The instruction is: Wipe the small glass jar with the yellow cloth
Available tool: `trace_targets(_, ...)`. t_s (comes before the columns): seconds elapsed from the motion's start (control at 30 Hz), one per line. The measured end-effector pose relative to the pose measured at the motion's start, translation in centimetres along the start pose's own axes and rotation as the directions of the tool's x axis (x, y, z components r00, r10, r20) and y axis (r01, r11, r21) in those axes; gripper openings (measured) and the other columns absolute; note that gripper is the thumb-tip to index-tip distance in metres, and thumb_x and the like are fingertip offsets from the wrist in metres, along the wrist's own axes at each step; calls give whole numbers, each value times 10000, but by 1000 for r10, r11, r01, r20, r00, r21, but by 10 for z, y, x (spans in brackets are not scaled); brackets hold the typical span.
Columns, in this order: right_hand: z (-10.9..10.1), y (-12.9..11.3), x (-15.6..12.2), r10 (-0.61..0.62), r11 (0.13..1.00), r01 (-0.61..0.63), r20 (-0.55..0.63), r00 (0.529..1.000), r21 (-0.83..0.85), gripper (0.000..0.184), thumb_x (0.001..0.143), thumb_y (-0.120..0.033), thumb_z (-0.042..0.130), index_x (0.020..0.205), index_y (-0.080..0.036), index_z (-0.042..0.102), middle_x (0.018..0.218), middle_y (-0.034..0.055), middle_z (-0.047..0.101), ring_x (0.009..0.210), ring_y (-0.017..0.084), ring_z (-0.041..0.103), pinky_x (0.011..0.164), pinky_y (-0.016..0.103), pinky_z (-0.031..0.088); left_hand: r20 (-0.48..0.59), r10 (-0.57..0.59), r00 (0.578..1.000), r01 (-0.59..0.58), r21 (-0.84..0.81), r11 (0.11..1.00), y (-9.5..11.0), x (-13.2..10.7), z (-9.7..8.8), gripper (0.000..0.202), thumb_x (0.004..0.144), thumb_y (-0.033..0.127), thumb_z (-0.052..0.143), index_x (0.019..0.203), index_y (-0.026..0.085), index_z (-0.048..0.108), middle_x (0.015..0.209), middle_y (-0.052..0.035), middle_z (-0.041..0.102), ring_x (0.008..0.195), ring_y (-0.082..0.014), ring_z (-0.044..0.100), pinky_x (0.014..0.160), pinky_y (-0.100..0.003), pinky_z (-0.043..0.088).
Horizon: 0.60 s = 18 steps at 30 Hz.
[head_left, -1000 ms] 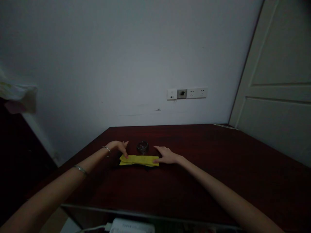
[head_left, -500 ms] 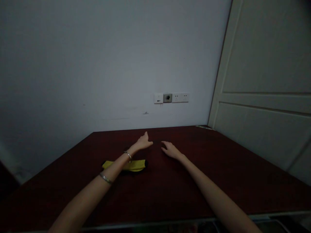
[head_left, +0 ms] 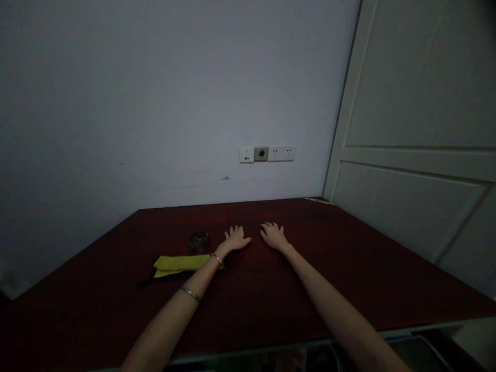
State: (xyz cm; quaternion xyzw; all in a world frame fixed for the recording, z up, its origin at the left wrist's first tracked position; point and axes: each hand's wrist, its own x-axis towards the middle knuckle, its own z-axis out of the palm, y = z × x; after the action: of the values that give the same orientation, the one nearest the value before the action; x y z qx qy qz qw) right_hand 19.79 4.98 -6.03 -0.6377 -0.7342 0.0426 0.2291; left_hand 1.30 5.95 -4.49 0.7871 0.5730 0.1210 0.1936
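My left hand rests palm down on the dark red table, its fingers spread and nothing in them. To its right, a short gap away, my right hand also lies on the tabletop with fingers apart, holding nothing. A folded yellow cloth with black edges lies under and left of my left wrist, partly covered by the forearm. Just behind that cloth stands a small round glass dish, seemingly an ashtray. Two bracelets circle my left forearm.
A pale wall with a row of sockets rises behind the table. On the right stands a panelled white door. A thin flat strip lies at the far right corner. Below the front edge, dim items show in an open space.
My left hand has come down and toward me, its fingers now spread on the table. The right hand has flattened. The glass dish, hidden before, now shows. The view has shifted slightly.
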Motion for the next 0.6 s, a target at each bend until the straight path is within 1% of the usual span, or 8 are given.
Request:
trace_targets(0.07, -1, -1, 0, 1, 1000, -1, 4, 1000, -13, 352, 867, -340, 383, 1158, -220, 541, 1307, 125, 463, 1236, 364, 328, 950, 661, 179, 3, -1, 1000, 1, 12, 1000, -2, 1, 0, 805, 732, 522, 466, 1354, 52, 264, 1449, -240, 156, 1333, -421, 55, 1019, -603, 46)
trace_targets(0.2, -3, -1, -1, 9, 999, -9, 12, 1000, -33, 370, 874, -355, 366, 1179, -227, 532, 1328, 115, 446, 1247, 353, 319, 964, 636, 187, -21, 17, 1000, -16, 35, 999, -6, 1, 3, 767, 754, 539, 425, 1347, 73, 286, 1459, -222, 141, 1343, -397, 26, 1031, -588, 32)
trace_targets(0.43, -2, -3, -2, 23, 997, -22, 25, 999, -72, 399, 876, -351, 342, 1213, -212, 505, 1352, 97, 428, 1262, 346, 294, 978, 624, 178, -74, 16, 997, 3, 254, 967, -7, 2, 14, 713, 813, 547, 273, 1360, 89, 265, 1469, -184, 153, 1346, -371, 85, 1029, -599, 90)
trace_targets(0.6, -4, -3, -3, 24, 995, -21, 39, 999, -93, 408, 882, -362, 326, 1228, -220, 489, 1370, 85, 410, 1265, 343, 294, 982, 606, 190, -87, 41, 995, -13, 301, 954, -4, -3, 14, 710, 829, 544, 232, 1362, 75, 262, 1463, -194, 168, 1341, -377, 106, 1024, -604, 107)
